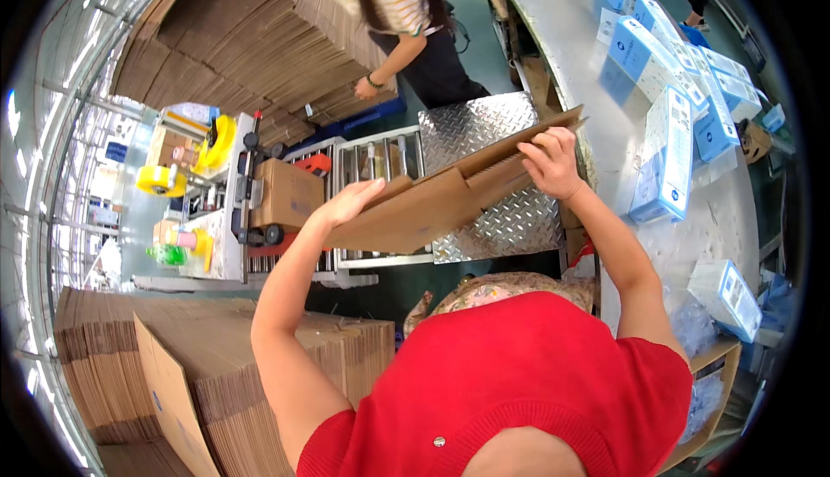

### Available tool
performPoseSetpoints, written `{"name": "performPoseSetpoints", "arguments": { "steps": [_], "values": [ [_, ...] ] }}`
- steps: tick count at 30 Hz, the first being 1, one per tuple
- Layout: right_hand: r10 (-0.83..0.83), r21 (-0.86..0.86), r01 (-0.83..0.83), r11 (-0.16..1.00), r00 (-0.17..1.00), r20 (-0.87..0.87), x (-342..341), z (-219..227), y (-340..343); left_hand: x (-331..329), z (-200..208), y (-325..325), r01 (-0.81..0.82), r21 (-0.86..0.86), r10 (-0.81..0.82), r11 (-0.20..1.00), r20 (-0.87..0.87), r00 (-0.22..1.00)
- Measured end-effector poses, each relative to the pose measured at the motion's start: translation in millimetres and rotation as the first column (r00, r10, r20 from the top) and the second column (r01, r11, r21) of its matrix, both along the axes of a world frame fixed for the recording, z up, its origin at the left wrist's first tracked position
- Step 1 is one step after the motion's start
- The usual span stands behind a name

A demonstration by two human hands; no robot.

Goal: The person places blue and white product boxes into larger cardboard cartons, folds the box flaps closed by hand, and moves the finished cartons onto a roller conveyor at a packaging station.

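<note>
Between my hands is a partly flattened cardboard carton (406,218), tilted over the conveyor and the diamond-plate metal platform (506,235). My left hand (350,203) presses against its left end, with the fingers straight and together and the thumb out of sight. At the upper right end my right hand (552,162) grips the carton's edge, its fingers bent over the flaps. The carton's panels lie close together, with a narrow gap showing along the top.
A closed carton (290,193) sits at the taping machine (251,183) on the roller conveyor (380,162). Flattened cartons are stacked far left (259,36) and near left (294,365). Blue-white boxes (666,157) stand on the metal table (605,88). A person (415,28) stands beyond the conveyor.
</note>
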State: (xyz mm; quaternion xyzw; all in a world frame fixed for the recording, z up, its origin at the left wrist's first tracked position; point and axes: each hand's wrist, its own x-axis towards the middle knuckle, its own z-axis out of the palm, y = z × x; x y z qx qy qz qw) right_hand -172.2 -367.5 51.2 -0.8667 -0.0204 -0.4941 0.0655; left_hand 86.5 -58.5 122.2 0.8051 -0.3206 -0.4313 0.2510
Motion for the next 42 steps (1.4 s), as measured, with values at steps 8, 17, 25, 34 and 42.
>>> {"name": "performPoseSetpoints", "arguments": {
  "steps": [8,17,25,34,42],
  "values": [
    [0.046,0.251,-0.059,0.966,0.997,0.058,62.9,27.8,11.5,20.9,36.0,41.5,0.145,0.422,-0.436,0.895,0.758,0.485],
    [0.507,0.092,-0.510,0.855,0.786,-0.354,134.1,10.7,96.4,-4.9,-17.9,35.9,0.294,0.202,-0.333,0.934,0.193,0.923],
    [0.430,-0.190,-0.565,0.803,0.769,-0.473,176.5,-8.1,139.4,-69.9,-19.4,46.9,0.406,0.059,-0.384,0.912,0.469,0.795],
    [0.174,0.219,0.056,0.974,0.429,-0.886,164.9,19.4,115.1,-42.5,-121.3,-3.8,0.749,-0.262,0.142,0.609,0.965,0.222],
    [-0.223,0.212,0.472,0.856,0.706,-0.672,30.1,-88.9,-21.5,14.1,-125.3,12.2,-0.424,-0.749,0.734,0.510,0.121,0.669]
  ]
}}
